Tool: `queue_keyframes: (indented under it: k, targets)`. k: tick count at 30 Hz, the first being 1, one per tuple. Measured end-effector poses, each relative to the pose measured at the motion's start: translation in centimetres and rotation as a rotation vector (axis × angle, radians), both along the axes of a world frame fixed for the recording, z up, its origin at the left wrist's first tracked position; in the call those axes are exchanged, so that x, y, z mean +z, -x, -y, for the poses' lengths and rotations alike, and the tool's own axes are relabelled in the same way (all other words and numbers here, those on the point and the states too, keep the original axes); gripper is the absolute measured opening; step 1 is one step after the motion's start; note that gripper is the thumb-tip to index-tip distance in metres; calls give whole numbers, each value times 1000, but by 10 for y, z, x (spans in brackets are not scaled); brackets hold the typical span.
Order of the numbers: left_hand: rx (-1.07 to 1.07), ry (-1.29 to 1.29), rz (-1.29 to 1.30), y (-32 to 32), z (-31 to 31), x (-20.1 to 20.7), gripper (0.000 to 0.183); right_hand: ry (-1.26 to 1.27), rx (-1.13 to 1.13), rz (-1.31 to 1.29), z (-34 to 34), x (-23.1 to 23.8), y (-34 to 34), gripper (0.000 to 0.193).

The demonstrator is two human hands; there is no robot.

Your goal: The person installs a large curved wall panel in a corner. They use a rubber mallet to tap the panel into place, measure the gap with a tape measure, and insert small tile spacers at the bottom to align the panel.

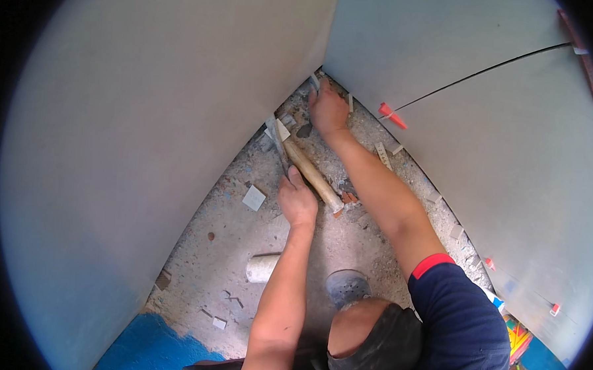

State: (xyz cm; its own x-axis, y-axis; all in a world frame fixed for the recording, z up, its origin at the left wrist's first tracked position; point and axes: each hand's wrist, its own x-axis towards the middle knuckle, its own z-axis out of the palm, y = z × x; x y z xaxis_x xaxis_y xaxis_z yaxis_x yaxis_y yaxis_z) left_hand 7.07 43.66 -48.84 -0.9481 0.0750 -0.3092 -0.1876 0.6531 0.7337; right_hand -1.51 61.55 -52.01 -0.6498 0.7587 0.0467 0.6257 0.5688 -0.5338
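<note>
Two tall, pale panels, one filling the left of the frame (140, 125) and one the right (470, 146), meet at upper center above a rough, debris-strewn concrete floor (204, 247). A crouching person's right hand (329, 110) reaches into that corner, fingers bent toward a pale strip; their tips are hidden, so whether they pinch it cannot be told. At center, the left hand (298, 197) has its fingers curled around a grey flat bar (278, 143) that slants up to the left panel's foot. A pale wooden handle (310, 172) lies just beside the bar. Should the bar slip on loose grit, it could scuff the panel or jar the hand; a shift of either panel could nip the fingers in the corner. At lower right, what looks like a clear bag (516, 337) holds red and yellow pieces, too small to identify. A white square tile (254, 198) lies left of center, the pale strip (315, 81) at the corner's tip.
</note>
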Motion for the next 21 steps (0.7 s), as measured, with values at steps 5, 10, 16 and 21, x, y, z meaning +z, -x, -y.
queue_keyframes:
  k: [5,10,16,21]
  targets:
    - [18,-24,-6,-1,-2,5,55,-13,11,-46,-1,-5,0,31]
    - [13,-9,-5,-3,-3,4,57,-70,27,-124,-3,-10,0,32]
    - [-10,-9,-22,0,3,-2,57,71,23,7,-5,-5,0,33]
    - [4,-41,12,2,-5,9,58,-24,-11,-73,-7,-2,1,34]
